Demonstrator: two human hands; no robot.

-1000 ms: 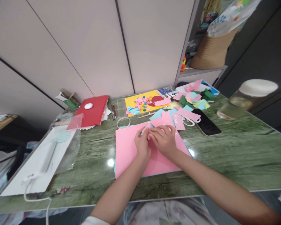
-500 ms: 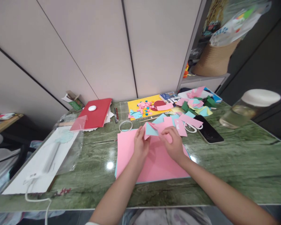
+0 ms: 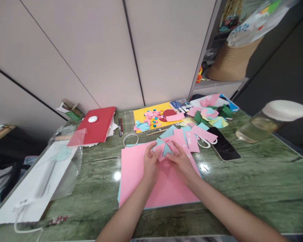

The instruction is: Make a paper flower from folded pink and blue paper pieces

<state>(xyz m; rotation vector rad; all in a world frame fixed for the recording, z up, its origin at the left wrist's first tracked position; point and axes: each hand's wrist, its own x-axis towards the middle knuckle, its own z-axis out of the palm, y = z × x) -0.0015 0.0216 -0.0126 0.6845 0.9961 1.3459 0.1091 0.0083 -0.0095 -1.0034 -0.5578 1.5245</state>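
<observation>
My left hand (image 3: 150, 164) and my right hand (image 3: 181, 162) meet over a large pink paper sheet (image 3: 138, 174) on the green marble table (image 3: 255, 181). Both pinch a small folded piece of pink and light blue paper (image 3: 162, 148) held between them, just above the sheet. The fingers of each hand are closed on its edges. More cut pink and blue paper pieces (image 3: 189, 136) lie right behind the hands.
A phone (image 3: 223, 144) lies right of the papers, a tape ring (image 3: 130, 139) behind the sheet. A red folder (image 3: 96, 129) and a plastic-wrapped white sheet (image 3: 40, 181) are to the left. A yellow card with paper bits (image 3: 154, 117) sits at the back, a lidded jar (image 3: 267, 122) far right.
The hands first pressed together on the sheet, then parted with the folded piece lifted in the left hand; now both grip it again. The view shifted slightly.
</observation>
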